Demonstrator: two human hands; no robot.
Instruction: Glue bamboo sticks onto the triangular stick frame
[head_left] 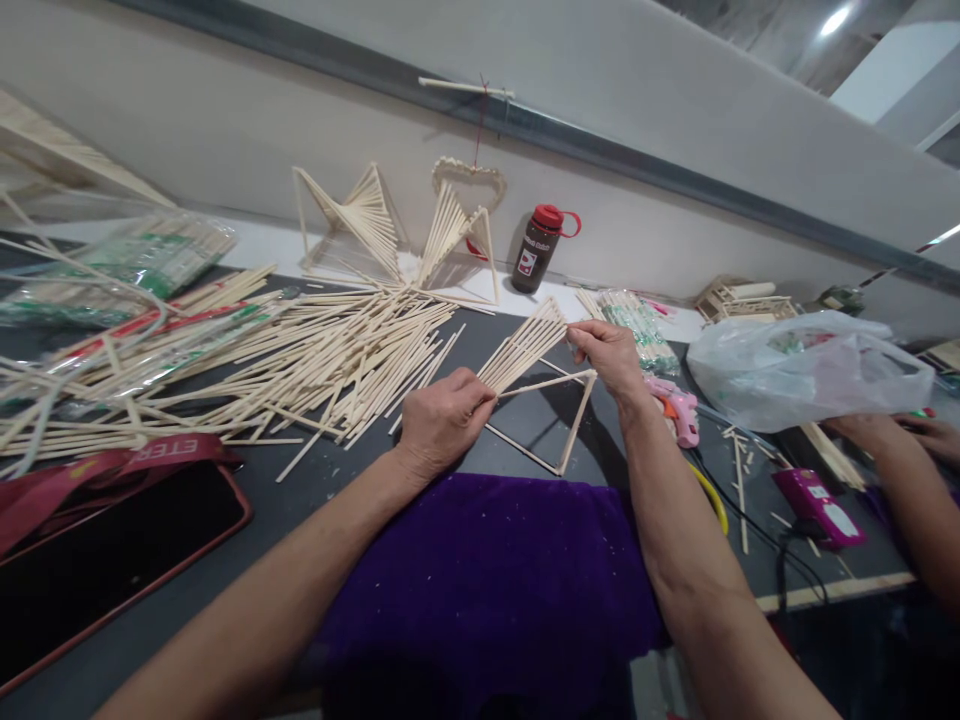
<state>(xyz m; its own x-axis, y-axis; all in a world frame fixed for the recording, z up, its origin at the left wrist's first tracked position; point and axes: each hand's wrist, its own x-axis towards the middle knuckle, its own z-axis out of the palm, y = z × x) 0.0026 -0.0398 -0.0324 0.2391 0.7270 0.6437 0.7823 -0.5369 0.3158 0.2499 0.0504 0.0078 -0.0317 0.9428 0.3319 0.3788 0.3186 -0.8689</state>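
Observation:
A stick frame with a fan of thin wooden sticks across its far side stands on the dark table. My left hand pinches the near-left end of the fan, fingers closed. At the fan's right end, my right hand has its thumb and fingertips closed on a stick. A big heap of loose sticks lies left of my hands. The purple cloth is just in front of the frame.
Two finished-looking stick models and a red-lidded bottle stand by the wall. A pink glue gun, plastic bag and magenta box are right; a phone is left. Another person's hands show at far right.

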